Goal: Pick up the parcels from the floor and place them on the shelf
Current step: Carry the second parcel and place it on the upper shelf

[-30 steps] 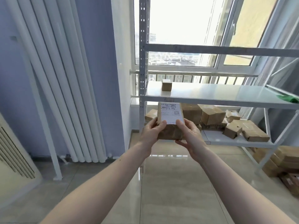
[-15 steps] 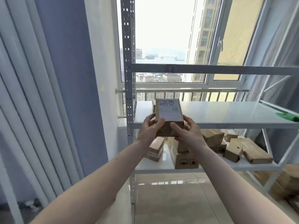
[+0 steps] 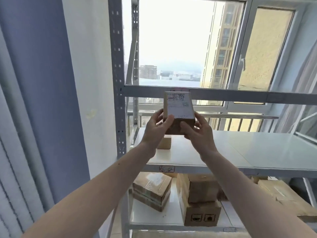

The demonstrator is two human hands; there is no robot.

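Cardboard parcel up in both my hands, hovering over the middle shelf.

Left hand has its thumb curled onto the near face, right hand wraps the other side, so it's gripped from both ends with the white label facing me. One small box sits on that shelf right below, more taped boxes on the level under it.

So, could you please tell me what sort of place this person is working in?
Probably a small parcel sorting or storage room, high up in a building. A metal shelving rack holds taped cardboard boxes, both hands grip a labelled parcel, and the window overlooks city buildings.
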